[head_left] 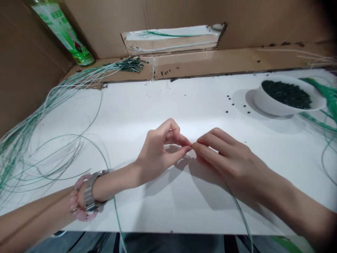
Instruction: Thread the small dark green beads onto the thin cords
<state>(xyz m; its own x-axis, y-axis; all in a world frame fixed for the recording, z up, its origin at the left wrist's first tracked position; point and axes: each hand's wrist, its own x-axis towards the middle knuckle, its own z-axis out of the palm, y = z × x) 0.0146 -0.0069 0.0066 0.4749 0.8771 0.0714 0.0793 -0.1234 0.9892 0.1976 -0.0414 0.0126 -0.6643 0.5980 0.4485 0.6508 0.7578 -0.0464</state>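
My left hand (158, 147), with a watch and a pink bead bracelet at the wrist, pinches thumb and forefinger together over the white table. Directly to its right, the fingertips of my right hand (226, 151) also pinch and meet the left fingertips. From under my right hand a thin green cord (240, 211) runs down past the table's front edge. What sits between the left fingertips is too small to make out. Behind and to the right stands a white bowl (273, 105) filled with small dark green beads (286, 94). Several loose beads (233, 104) lie left of it.
Long green and white cords (60, 91) spread along the left side, their beaded ends (131, 64) on a cardboard ledge (189, 63). A green bottle (65, 35) leans in the back left corner. More green cords (323, 91) lie at right. Cardboard walls (252, 21) enclose the table (158, 105).
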